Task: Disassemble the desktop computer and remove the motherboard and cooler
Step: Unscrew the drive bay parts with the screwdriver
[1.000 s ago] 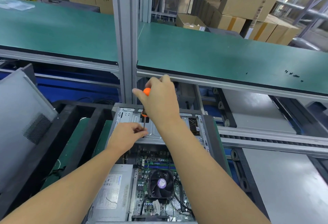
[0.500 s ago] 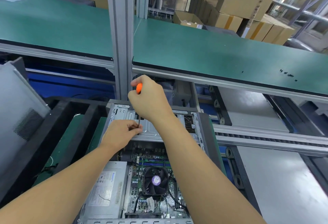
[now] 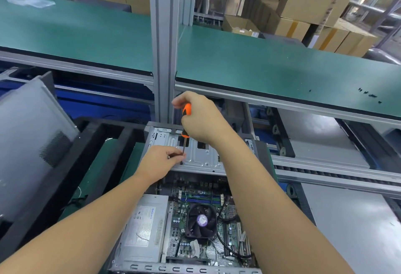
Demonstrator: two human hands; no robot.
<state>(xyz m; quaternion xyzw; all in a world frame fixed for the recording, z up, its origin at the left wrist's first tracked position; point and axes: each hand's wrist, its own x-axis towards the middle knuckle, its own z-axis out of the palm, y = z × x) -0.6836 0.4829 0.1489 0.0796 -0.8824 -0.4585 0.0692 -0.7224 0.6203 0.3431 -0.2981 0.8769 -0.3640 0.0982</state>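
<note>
1. Bench top [image 3: 260, 63], green and the largest thing in view, spans the far side and is split by an upright aluminium post [image 3: 165, 46]. Both now sit slightly further right in the view than half a second ago.
2. Side panel [image 3: 28, 143], grey with a vent grille, leans at the left edge of the view, well apart from the case.
3. Computer case [image 3: 195, 270] lies open side up on a black frame [image 3: 86, 143], below the bench top's near edge, where it lay before.
4. Inside the case, a bare metal drive cage [image 3: 201, 156] spans the far end and a power supply [image 3: 143, 230] fills the near left corner. The motherboard [image 3: 180, 237] covers the floor to the right of the power supply.
5. Cooler [image 3: 201, 220], a black fan with a purple hub, sits mounted on the motherboard near its middle.
6. Right hand [image 3: 204, 119] has its fingers curled round the orange handle of the screwdriver [image 3: 186, 110], with thumb and forefinger at the top end. More of the handle shows than half a second ago.
7. Left hand [image 3: 158, 163] rests on the near left part of the drive cage. As before, it pinches the steel shaft between thumb and forefinger just above the tip, and the tip meets the cage.
8. Screws [image 3: 368, 94], small and dark, lie scattered close to the bench top's near edge, towards its right end.
</note>
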